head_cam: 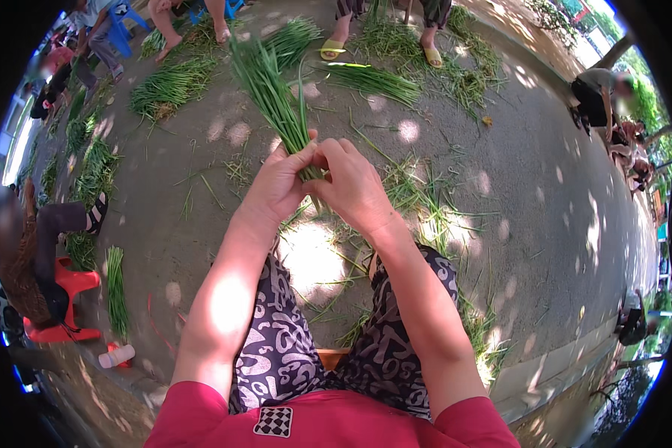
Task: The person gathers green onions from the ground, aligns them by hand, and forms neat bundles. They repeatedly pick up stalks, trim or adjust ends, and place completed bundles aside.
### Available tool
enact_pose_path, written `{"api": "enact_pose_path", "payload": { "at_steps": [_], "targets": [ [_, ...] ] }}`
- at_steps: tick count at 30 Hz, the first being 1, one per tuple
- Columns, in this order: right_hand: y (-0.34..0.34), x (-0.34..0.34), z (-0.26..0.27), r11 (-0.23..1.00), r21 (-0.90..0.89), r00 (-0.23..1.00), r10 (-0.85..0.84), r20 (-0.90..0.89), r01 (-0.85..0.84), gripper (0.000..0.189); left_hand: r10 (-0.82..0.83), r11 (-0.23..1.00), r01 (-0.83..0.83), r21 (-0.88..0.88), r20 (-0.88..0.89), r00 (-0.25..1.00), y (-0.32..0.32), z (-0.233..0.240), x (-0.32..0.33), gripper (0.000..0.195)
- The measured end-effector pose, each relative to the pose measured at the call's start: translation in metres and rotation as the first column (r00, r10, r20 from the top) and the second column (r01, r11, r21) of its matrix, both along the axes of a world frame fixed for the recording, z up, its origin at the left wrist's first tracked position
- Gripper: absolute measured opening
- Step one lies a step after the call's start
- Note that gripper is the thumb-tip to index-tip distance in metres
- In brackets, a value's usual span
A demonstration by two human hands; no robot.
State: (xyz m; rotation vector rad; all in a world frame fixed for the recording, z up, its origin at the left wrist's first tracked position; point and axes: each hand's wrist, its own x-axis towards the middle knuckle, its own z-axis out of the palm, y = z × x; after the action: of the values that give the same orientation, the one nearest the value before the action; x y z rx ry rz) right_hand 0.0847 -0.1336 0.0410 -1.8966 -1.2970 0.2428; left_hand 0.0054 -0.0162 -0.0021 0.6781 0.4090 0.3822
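Note:
My left hand [274, 187] is closed around a bunch of long green leaves, which look like garlic chives [271, 98]. The leafy ends point up and away from me, slightly blurred at the tips. At the lower stems, my right hand [351, 182] pinches with bent thumb and fingers, close against the left. Some stem ends show below the two hands; the part between the fingers is hidden. Loose trimmed leaves and stems [425, 196] are strewn on the pavement [526, 201] around and between my legs.
Across from me lie piles of chives [173, 87], [372, 83] near a person's feet in yellow sandals [333, 49]. At left, a person sits on a red plastic stool [77, 280] near a neat chive bundle [116, 291] and a pale bottle [116, 356]. A blue chair [124, 25] stands farther back.

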Motion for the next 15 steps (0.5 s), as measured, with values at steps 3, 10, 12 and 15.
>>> {"api": "enact_pose_path", "payload": {
  "at_steps": [3,10,12,15],
  "targets": [
    [0.015,0.006,-0.016,0.995,0.091,0.996,0.045,-0.081,-0.038,0.03,0.032,0.999,-0.03,-0.04,0.043,0.999,0.003,-0.006,-0.005,0.028],
    [0.022,0.009,-0.022,0.998,0.056,0.912,0.045,-0.407,-0.025,0.016,0.066,0.996,-0.068,0.066,0.027,0.997,0.004,0.007,-0.016,0.031],
    [0.022,0.014,-0.029,0.999,0.038,0.897,0.032,-0.441,-0.017,0.016,0.065,0.983,-0.053,0.177,-0.058,0.996,0.004,0.008,-0.013,0.034],
    [0.018,0.022,-0.036,1.0,-0.011,0.88,0.004,-0.475,-0.011,0.016,0.072,0.962,-0.027,0.273,-0.157,0.985,0.0,0.016,-0.01,0.033]
  ]
}}
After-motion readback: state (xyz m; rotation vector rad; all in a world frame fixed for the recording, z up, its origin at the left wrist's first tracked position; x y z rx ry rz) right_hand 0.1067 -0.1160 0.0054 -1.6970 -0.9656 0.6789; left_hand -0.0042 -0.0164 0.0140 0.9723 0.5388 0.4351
